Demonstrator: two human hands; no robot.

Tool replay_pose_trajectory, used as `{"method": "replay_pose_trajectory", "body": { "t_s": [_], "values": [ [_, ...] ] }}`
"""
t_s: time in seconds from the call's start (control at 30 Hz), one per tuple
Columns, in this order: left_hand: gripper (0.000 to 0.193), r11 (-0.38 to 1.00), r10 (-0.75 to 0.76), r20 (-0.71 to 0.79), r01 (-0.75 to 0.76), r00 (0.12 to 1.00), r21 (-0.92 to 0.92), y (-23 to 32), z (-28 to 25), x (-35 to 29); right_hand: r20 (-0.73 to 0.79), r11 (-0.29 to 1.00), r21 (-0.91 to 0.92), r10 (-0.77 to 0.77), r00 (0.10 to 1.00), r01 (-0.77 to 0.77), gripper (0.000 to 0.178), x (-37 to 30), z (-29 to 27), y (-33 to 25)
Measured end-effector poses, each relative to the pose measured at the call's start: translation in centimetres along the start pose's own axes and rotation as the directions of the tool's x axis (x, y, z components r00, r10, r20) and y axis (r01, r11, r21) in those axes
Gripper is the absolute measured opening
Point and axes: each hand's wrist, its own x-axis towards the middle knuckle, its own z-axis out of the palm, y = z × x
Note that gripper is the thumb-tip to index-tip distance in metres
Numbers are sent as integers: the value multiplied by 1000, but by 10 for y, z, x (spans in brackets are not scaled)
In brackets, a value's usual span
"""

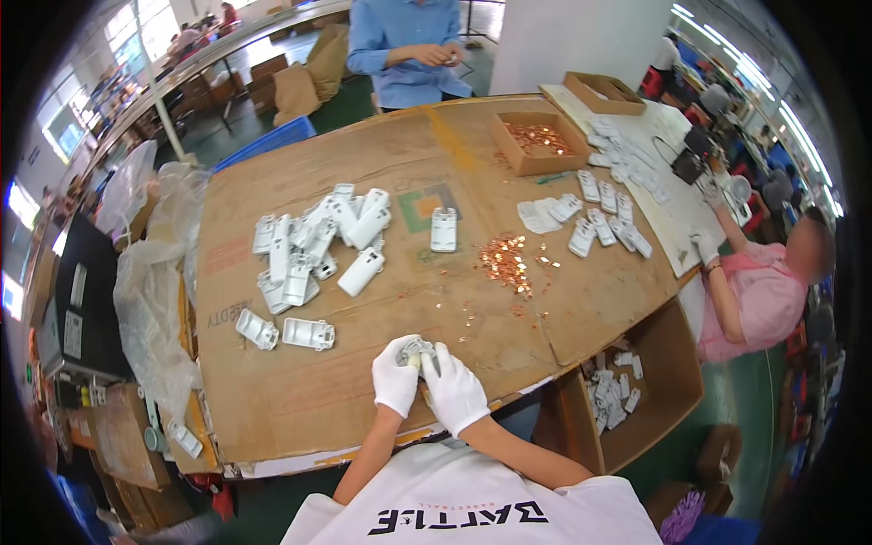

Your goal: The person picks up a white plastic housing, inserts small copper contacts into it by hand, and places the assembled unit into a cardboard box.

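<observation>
Close to the table's front edge, a small pale plastic housing point(417, 348) is held between my two white-gloved hands. My left hand point(395, 380) grips it from the left, and my right hand point(454, 391) has its fingers pressed against it from the right. The gloves cover much of the part, so its details are hard to make out. Two open white housing shells point(309, 333) lie left of my hands. Beyond them is a heap of white housings point(318, 232), and one single shell point(443, 230) stands apart from it. Small copper-coloured pieces point(507, 263) are scattered to the right.
Cardboard covers the table point(381, 300). A cardboard box point(540, 150) of copper pieces stands far right, near grouped white housings point(609, 218). Below the right edge is a carton point(658, 381) with more housings. A person in pink point(754, 295) sits right; another in blue point(404, 45) stands opposite.
</observation>
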Motion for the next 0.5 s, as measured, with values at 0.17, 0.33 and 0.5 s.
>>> {"method": "replay_pose_trajectory", "body": {
  "t_s": [0.17,0.33,0.5],
  "values": [
    [27,999,-40,11,40,999,-17,4,0,-1,0,999,-40,16,1000,-16,48,5,3,-1],
    [28,998,-59,-7,58,998,-12,10,0,-1,54,999,-26,27,998,-26,44,14,-6,0],
    [30,998,-25,8,25,1000,49,13,1,-2,138,999,-33,9,990,-4,46,19,-12,2]
  ]
}}
